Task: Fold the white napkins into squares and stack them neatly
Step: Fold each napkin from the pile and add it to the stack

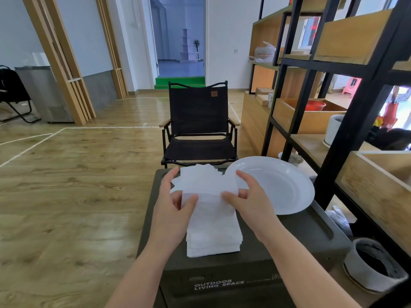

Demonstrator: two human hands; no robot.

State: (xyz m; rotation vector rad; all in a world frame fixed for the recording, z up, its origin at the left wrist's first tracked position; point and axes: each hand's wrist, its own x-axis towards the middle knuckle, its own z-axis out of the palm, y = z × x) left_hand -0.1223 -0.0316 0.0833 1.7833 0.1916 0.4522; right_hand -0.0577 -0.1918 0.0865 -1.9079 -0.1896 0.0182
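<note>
A white napkin (208,185) is lifted above a dark box lid (295,232), held by both hands. My left hand (172,204) pinches its left edge with thumb over the front. My right hand (249,196) grips its right edge, fingers behind and thumb in front. Below the hands, a stack of folded white napkins (213,238) rests on the lid, its edges roughly aligned. Behind the held napkin, looser white napkins (201,171) lie spread at the far end of the lid.
A white plate (287,185) sits on the lid's right side, overhanging its edge. A black folding chair (198,125) faces the box. A black-framed wooden shelf (347,90) stands close on the right, with a grey pot (373,265) at its foot. Wooden floor lies to the left.
</note>
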